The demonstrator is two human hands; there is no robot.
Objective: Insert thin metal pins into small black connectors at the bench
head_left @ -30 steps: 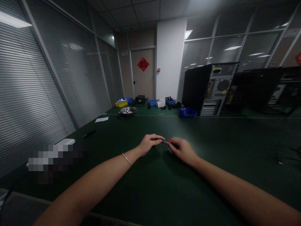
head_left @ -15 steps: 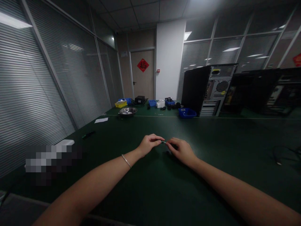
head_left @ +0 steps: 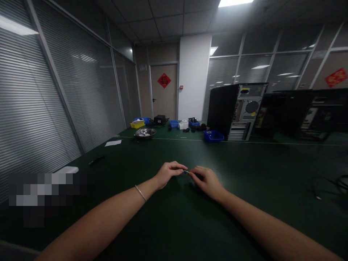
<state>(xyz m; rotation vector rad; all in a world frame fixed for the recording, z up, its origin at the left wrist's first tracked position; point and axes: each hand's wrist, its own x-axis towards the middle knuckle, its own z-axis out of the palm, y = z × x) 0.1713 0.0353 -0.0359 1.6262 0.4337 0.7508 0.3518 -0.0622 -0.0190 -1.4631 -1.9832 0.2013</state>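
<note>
Wall side: blinds (head_left: 49, 105) run along the table's left edge.
Near-left corner: white thing (head_left: 71, 169), partly hidden by pixel blur; the table (head_left: 152, 232) edge shows below it.
Left strip: thin dark tool (head_left: 96, 160), then flat paper (head_left: 113, 143) near the wall-side edge.
Far-left edge: yellow tray (head_left: 137, 125); metal bowl (head_left: 145, 137) just in front of it.
Left hand (head_left: 166, 175): narrow, thumb and fingers pinching the small piece (head_left: 186, 172); bracelet (head_left: 141, 193) on wrist.
Small piece: between both hands' fingertips, mid-table, well apart from all edges; details too small to tell.
Right hand (head_left: 208, 182): narrow, fingertips on the piece's right end; dark patch under palm, cannot tell if object or shadow.
Elbow room: green surface spans from hands to bowl and bin, and rightward to the cable.
Far middle: blue bin (head_left: 214, 139), beside upright computer case (head_left: 221, 110).
Right side: black cable (head_left: 341, 186), well apart from right hand.
</note>
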